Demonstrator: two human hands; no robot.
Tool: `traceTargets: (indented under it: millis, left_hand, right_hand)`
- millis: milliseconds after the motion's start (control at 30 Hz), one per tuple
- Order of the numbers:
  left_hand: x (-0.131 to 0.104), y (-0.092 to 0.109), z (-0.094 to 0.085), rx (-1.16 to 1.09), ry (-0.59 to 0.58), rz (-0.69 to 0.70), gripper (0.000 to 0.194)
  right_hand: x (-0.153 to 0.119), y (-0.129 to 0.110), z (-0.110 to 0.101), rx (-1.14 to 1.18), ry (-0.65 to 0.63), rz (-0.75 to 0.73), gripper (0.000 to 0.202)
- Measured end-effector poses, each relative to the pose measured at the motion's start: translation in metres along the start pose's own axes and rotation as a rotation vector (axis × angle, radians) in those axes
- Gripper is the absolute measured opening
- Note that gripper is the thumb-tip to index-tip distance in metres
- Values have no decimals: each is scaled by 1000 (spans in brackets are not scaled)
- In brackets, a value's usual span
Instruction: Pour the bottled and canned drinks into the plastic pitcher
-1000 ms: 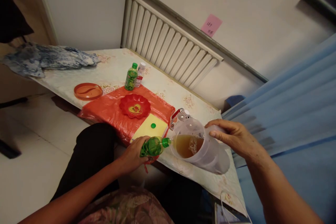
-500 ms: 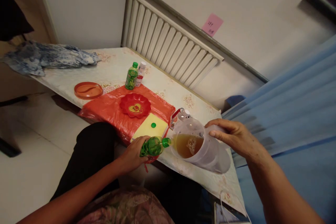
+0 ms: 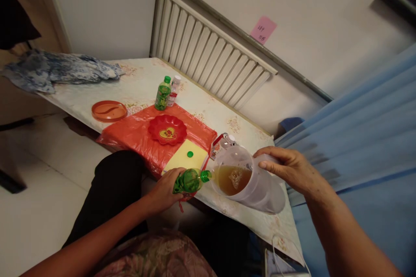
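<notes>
My left hand is wrapped round a green plastic bottle, which is tipped sideways with its uncapped neck at the rim of a pitcher. The translucent pitcher leans toward the bottle, and brown, bubbly liquid lies inside it. My right hand grips the pitcher's handle, thumb on top. A green bottle cap rests on a yellow notepad behind the bottle. Whether liquid is flowing at the bottle's mouth is hard to make out.
A red scalloped plate sits on a red plastic bag. Farther back stand a capped green bottle and a clear white-capped bottle. An orange round lid and a crumpled blue-white cloth lie leftward. A radiator lines the wall.
The liquid's surface and bubbles inside the pitcher have shifted very slightly. Both hands, the bottle and the pitcher keep nearly the same positions.
</notes>
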State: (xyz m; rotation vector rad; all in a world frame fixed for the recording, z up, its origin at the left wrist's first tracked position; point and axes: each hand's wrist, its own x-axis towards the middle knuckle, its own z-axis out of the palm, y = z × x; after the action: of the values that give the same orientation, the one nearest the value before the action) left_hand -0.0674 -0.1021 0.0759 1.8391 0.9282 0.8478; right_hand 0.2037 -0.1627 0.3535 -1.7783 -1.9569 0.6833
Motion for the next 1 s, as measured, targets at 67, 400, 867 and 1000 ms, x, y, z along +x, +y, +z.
traceTargets:
  millis: [67,400,867,1000]
  left_hand:
    - [0,0,0,4,1,3,66]
    - [0,2,-1,22,3,2,65]
    - [-1,2,-2,33,-17,18,63]
    - [-1,-2,-1,33,-17,26,63]
  right_hand:
    - [0,0,0,-6,3,6,31]
    - [0,3,2,2,3,1,32]
    - [1,4,3,10,-8,14,30]
    - [1,4,4,3,-7,18,31]
